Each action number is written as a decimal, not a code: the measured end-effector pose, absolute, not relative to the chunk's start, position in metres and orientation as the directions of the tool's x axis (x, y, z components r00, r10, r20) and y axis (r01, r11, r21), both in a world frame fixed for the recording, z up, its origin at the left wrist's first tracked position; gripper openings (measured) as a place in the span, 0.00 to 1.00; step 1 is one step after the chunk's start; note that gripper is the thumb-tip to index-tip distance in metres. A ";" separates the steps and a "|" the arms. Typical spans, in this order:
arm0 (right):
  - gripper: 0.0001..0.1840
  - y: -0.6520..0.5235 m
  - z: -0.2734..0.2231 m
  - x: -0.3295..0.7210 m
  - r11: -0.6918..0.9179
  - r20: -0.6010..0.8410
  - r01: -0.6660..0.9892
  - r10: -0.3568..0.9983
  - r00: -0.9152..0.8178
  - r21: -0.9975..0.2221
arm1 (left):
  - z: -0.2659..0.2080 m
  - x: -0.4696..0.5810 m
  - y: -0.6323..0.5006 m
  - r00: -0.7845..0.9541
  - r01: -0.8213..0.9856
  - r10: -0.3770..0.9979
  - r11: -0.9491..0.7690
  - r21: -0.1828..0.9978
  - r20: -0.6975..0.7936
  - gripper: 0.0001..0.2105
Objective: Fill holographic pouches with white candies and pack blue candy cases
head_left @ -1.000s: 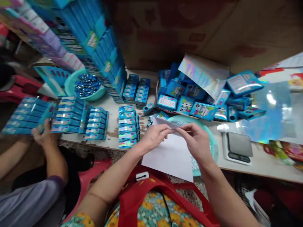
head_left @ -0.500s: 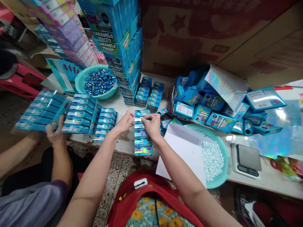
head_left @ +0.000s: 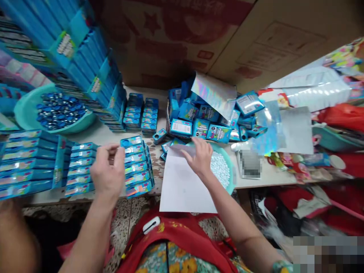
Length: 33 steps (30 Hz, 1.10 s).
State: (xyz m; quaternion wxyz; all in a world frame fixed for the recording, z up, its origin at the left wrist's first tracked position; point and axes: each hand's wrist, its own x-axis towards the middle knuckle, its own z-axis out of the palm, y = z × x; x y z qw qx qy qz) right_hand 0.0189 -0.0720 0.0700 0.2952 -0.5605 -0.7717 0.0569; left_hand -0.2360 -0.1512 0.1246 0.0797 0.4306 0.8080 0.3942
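white sheet partly hiding teal bowl, right hand grip spread, left hand grip curled, hold unclear

Hand positions, left to centre of frame
Left hand beside blue boxes; right hand, fingers spread, at white sheet

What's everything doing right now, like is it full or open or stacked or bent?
Left hand: fingers curled; can't tell if it holds anything
Right hand: open, at the paper's top end
White paper: bent near the top
White-piece bowl: filled, partly covered by the paper
Blue-piece bowl: filled, uncovered
Tall blue tower: stacked
Shiny sheet: tilted on jumbled blue boxes
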 end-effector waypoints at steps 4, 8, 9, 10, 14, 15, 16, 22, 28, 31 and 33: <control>0.29 -0.109 0.021 0.078 0.470 0.170 0.817 0.882 -0.439 -0.333 | 0.125 -0.119 -0.113 -0.065 0.761 0.967 -0.111 0.639 0.245 0.11; 0.31 -0.143 -0.008 0.080 0.448 0.063 0.811 0.886 -0.460 -0.377 | 0.052 -0.031 -0.051 0.276 0.885 0.946 -0.182 0.429 -0.168 0.13; 0.31 -0.145 -0.011 0.080 0.428 0.043 0.811 0.892 -0.449 -0.398 | 0.034 -0.017 -0.038 0.287 0.904 0.927 -0.178 0.390 -0.242 0.13; 0.32 -0.145 -0.013 0.081 0.412 0.026 0.807 0.896 -0.443 -0.423 | 0.019 -0.007 -0.029 0.287 0.917 0.913 -0.174 0.358 -0.289 0.13; 0.24 -0.137 -0.012 0.104 0.428 0.050 0.739 0.879 -0.473 -0.520 | -0.006 0.009 -0.016 0.247 0.942 0.921 -0.155 0.299 -0.302 0.11; 0.20 -0.134 -0.010 0.114 0.439 0.095 0.723 0.881 -0.464 -0.534 | -0.005 0.009 -0.017 0.236 0.942 0.924 -0.141 0.304 -0.301 0.12; 0.17 -0.129 -0.008 0.124 0.436 0.152 0.724 0.892 -0.425 -0.534 | -0.003 0.009 -0.018 0.232 0.936 0.923 -0.126 0.328 -0.307 0.12; 0.22 -0.088 -0.004 0.163 0.199 0.328 0.928 0.940 -0.090 -0.315 | 0.013 0.004 -0.015 0.320 0.825 0.903 -0.116 0.553 -0.287 0.14; 0.27 -0.092 -0.018 0.159 0.332 0.219 0.923 0.932 -0.289 -0.195 | 0.014 -0.001 -0.010 0.348 0.755 0.895 -0.091 0.650 -0.278 0.13; 0.21 -0.102 -0.013 0.161 0.356 0.211 0.913 0.925 -0.316 -0.197 | 0.010 -0.003 -0.011 0.326 0.752 0.899 -0.058 0.657 -0.294 0.13; 0.19 -0.100 -0.006 0.164 0.356 0.224 0.911 0.924 -0.310 -0.210 | 0.009 -0.003 -0.012 0.328 0.747 0.898 -0.057 0.662 -0.294 0.14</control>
